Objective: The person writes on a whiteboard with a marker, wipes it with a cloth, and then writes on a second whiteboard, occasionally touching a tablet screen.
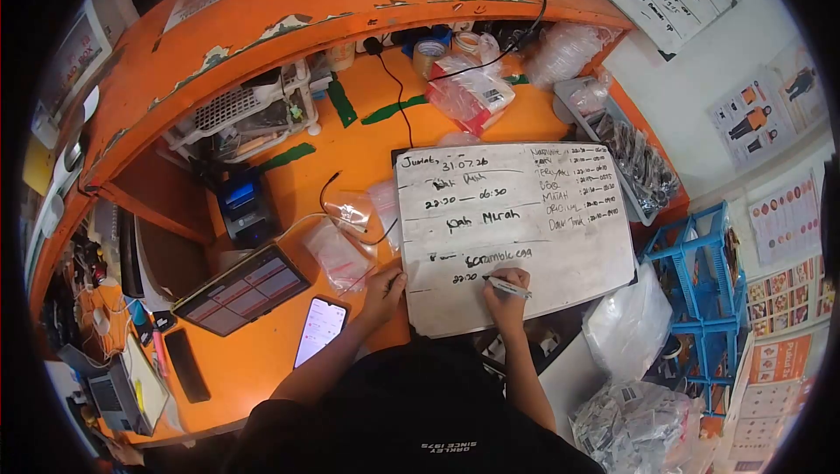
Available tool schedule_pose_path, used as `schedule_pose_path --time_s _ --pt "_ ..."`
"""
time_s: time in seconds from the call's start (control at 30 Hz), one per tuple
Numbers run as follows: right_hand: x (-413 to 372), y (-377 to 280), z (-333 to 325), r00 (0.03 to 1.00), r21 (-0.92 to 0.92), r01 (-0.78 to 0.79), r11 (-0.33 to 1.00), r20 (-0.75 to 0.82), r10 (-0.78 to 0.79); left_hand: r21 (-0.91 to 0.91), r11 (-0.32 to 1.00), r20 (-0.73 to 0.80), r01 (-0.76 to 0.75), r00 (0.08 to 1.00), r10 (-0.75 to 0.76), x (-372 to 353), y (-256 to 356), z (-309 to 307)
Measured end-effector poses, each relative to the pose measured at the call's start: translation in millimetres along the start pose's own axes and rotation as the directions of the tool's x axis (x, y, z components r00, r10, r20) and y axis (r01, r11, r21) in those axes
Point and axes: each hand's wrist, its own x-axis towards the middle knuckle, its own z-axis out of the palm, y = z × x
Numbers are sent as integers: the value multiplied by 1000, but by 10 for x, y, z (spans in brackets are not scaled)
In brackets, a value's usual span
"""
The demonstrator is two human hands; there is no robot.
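Our right fingers [506,280] rest on the whiteboard [525,220], with the marker [509,288] between them. Our left fingers [391,280] lie at the board's left edge. Left of those fingers, on the tabletop [367,133], lie a phone [321,330] and a tablet [243,289]. Small bags [339,254] sit just beyond them.

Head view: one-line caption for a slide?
Right hand writes with a marker on a whiteboard while the left hand rests at its edge.
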Motion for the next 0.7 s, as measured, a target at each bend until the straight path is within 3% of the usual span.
schedule_pose_path --time_s 0.07,0.13,0.33,0.5,0.57,0.7 --pt "-12 25 18 1000 -7 22 1000 4 -22 24 1000 -8 -20 1000 20 4 -20 -4" --pt "-31 42 20 993 11 -61 998 -103 62 8 1000 -12 -23 1000 23 -6 -18 2" --pt "15 138 -130 979 108 -121 987 -150 136 5 1000 -9 -15 1000 15 -5 -49 -1" --pt "62 233 -178 980 84 -156 984 -115 165 -3 1000 -3 -7 1000 7 3 -73 0" --pt "63 234 -168 981 89 -146 985 -116 156 31 995 -23 -92 995 93 15 -103 15" --pt "80 182 -190 984 90 -141 986 -96 150 6 998 -22 -57 998 57 -1 -19 21"
